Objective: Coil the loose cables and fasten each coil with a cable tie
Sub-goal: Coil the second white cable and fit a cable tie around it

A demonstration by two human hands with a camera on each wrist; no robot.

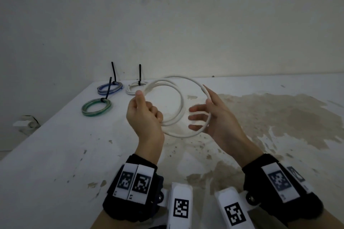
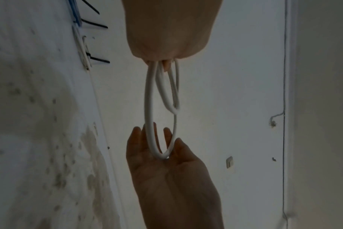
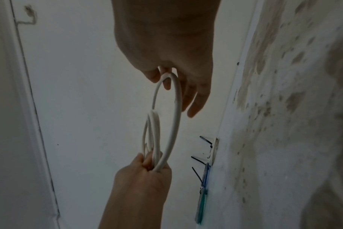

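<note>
A white cable (image 1: 180, 106) is held in the air above the table as several loops. My left hand (image 1: 145, 115) grips the gathered loops at their left side, fingers curled round them; the right wrist view shows the left hand (image 3: 141, 182) bunching the strands. A wider outer loop runs to my right hand (image 1: 219, 115), where it lies in the fork between thumb and straight, spread fingers. The left wrist view shows the cable (image 2: 149, 100) resting in the right hand (image 2: 166, 178), which does not close round it.
Three tied coils lie at the table's far left: a green one (image 1: 96, 107), a blue one (image 1: 110, 87) and a white one (image 1: 133, 88), each with a black tie sticking up. The white table (image 1: 55, 154) has brown stains on the right and its edge slants along the left.
</note>
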